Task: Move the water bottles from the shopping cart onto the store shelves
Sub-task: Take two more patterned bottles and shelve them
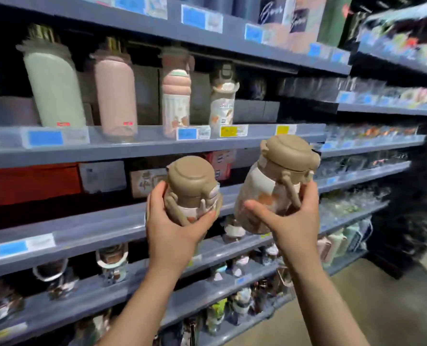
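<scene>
I hold two brown-lidded water bottles up in front of the store shelves. My left hand (168,227) grips the smaller-looking bottle (191,187) round its body from below. My right hand (292,216) grips the other bottle (277,181), which tilts to the left, fingers wrapped behind it and thumb in front. Both bottles hang level with the grey shelf (122,146) that carries a green bottle (54,86), a pink bottle (115,93) and two patterned bottles (176,96). The shopping cart is out of view.
Grey shelves (82,226) run in several tiers from left to right, with price tags on their edges. Lower tiers hold more bottles (111,263). Boxes (102,176) stand behind my hands. The aisle floor (357,303) shows at lower right. The picture is blurred.
</scene>
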Motion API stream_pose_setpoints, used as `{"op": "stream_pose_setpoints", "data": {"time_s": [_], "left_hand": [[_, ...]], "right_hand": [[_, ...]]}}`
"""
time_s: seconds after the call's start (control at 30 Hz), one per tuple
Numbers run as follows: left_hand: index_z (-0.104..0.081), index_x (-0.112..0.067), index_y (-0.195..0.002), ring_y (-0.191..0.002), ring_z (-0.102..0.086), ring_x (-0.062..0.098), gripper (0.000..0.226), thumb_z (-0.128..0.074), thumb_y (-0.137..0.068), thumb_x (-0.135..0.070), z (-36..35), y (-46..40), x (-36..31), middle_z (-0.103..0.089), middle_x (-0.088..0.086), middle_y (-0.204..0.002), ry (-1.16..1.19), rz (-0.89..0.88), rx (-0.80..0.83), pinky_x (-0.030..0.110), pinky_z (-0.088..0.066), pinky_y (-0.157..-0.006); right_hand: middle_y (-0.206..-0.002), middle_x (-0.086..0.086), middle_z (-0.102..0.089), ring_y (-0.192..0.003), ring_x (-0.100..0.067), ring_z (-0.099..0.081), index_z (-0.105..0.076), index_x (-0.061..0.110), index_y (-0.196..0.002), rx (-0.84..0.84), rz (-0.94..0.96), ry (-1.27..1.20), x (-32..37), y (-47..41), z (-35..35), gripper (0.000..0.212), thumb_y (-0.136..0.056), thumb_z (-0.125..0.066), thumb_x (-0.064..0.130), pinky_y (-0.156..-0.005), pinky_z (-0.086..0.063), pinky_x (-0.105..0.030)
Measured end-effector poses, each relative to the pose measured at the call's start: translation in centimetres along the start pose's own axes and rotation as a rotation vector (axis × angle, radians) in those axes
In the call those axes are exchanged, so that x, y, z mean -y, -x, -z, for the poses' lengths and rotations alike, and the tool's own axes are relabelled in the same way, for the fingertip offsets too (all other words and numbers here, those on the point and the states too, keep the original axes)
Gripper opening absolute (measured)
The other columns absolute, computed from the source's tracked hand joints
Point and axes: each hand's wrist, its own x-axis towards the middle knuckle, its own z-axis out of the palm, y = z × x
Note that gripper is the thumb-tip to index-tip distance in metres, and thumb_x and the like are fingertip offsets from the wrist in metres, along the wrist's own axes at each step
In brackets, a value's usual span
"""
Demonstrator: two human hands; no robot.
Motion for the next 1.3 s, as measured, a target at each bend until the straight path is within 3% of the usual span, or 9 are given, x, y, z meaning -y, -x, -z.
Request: {"op": "stream_pose_setpoints", "data": {"time_s": [0.1, 0.33, 0.5, 0.63, 0.8, 0.9, 1.0, 1.17, 1.3], "left_hand": [[-0.045, -0.029, -0.126, -0.116, -0.054, 0.012, 0.093, -0.079, -0.042, -0.051, -3.2, -3.5, 0.7, -0.054, -0.004, -0.126, 0.030, -0.016, 0.025, 0.043, -0.045, -0.102], [-0.047, -0.027, -0.129, -0.113, -0.053, 0.006, 0.098, -0.080, -0.040, -0.051, -8.9, -9.4, 2.2, -0.054, -0.012, -0.123, 0.033, -0.025, 0.085, 0.032, -0.046, -0.097], [-0.049, -0.034, -0.122, -0.107, -0.056, 0.001, 0.093, -0.078, -0.036, -0.053, -11.2, -12.0, 3.5, -0.057, -0.012, -0.121, 0.025, 0.000, 0.033, 0.027, -0.048, -0.088], [-0.050, -0.046, -0.111, -0.102, -0.057, -0.003, 0.082, -0.079, -0.034, -0.051, -13.0, -12.7, 3.6, -0.058, -0.014, -0.118, -0.004, -0.013, -0.065, 0.023, -0.046, -0.082], [-0.049, -0.041, -0.111, -0.095, -0.057, -0.008, 0.083, -0.090, -0.039, -0.040, -15.9, -13.2, 3.4, -0.057, -0.012, -0.115, -0.099, -0.048, -0.223, 0.020, -0.046, -0.075], [-0.049, -0.045, -0.109, -0.094, -0.059, -0.005, 0.084, -0.096, -0.040, -0.037, -18.0, -13.3, 3.4, -0.059, -0.010, -0.114, -0.116, -0.054, -0.316, 0.019, -0.045, -0.074], [-0.048, -0.050, -0.107, -0.100, -0.058, 0.000, 0.081, -0.086, -0.035, -0.045, -20.1, -13.1, 3.7, -0.058, -0.012, -0.116, -0.145, -0.025, -0.411, 0.024, -0.045, -0.079], [-0.047, -0.052, -0.102, -0.100, -0.054, -0.007, 0.076, -0.083, -0.038, -0.036, -23.4, -12.6, 4.0, -0.055, -0.013, -0.115, -0.182, 0.017, -0.485, 0.023, -0.044, -0.080], [-0.047, -0.054, -0.100, -0.104, -0.058, 0.009, 0.075, -0.081, -0.033, -0.049, -24.7, -12.7, 4.1, -0.057, -0.011, -0.115, -0.221, 0.031, -0.525, 0.036, -0.048, -0.087]], "right_hand": [[-0.117, 0.005, -0.064, -0.106, -0.008, -0.063, -0.048, 0.013, -0.125, -0.053, 0.044, -0.020, -1.2, -4.6, -0.8, 0.089, -0.051, -0.095, 0.018, -0.090, -0.052, -0.027], [-0.112, 0.000, -0.064, -0.100, -0.012, -0.066, -0.049, 0.022, -0.110, -0.214, -0.002, -0.297, -4.9, -13.8, -1.9, 0.068, -0.054, -0.085, 0.010, -0.083, -0.054, -0.028], [-0.130, 0.004, -0.057, -0.118, -0.013, -0.059, -0.044, 0.035, -0.119, -0.301, -0.089, -0.657, -7.7, -21.1, -2.8, 0.074, -0.063, -0.082, 0.003, -0.103, -0.047, -0.042], [-0.131, 0.008, -0.054, -0.118, -0.009, -0.056, -0.033, 0.035, -0.127, -0.235, -0.176, -0.819, -10.5, -27.5, -3.8, 0.075, -0.075, -0.076, 0.002, -0.103, -0.046, -0.042], [-0.132, 0.003, -0.053, -0.115, -0.011, -0.058, -0.028, 0.021, -0.140, 0.033, -0.232, -0.518, -13.7, -35.1, -4.5, 0.091, -0.069, -0.084, 0.008, -0.099, -0.049, -0.033], [-0.117, 0.007, -0.053, -0.104, -0.011, -0.057, -0.035, 0.021, -0.129, 0.253, -0.230, -0.156, -14.0, -38.7, -4.1, 0.086, -0.062, -0.089, 0.019, -0.086, -0.048, -0.030], [-0.116, 0.005, -0.048, -0.102, -0.016, -0.050, -0.037, 0.019, -0.117, 0.451, -0.143, 0.140, -14.3, -41.1, -4.2, 0.078, -0.061, -0.090, 0.031, -0.082, -0.045, -0.034], [-0.119, 0.008, -0.052, -0.103, -0.015, -0.053, -0.037, 0.019, -0.114, 0.675, -0.057, 0.225, -15.4, -41.7, -5.3, 0.080, -0.058, -0.090, 0.040, -0.079, -0.047, -0.031], [-0.123, 0.004, -0.053, -0.107, -0.018, -0.055, -0.037, 0.018, -0.125, 0.702, -0.047, 0.236, -15.9, -42.0, -5.4, 0.089, -0.058, -0.089, 0.043, -0.088, -0.050, -0.037]]}}
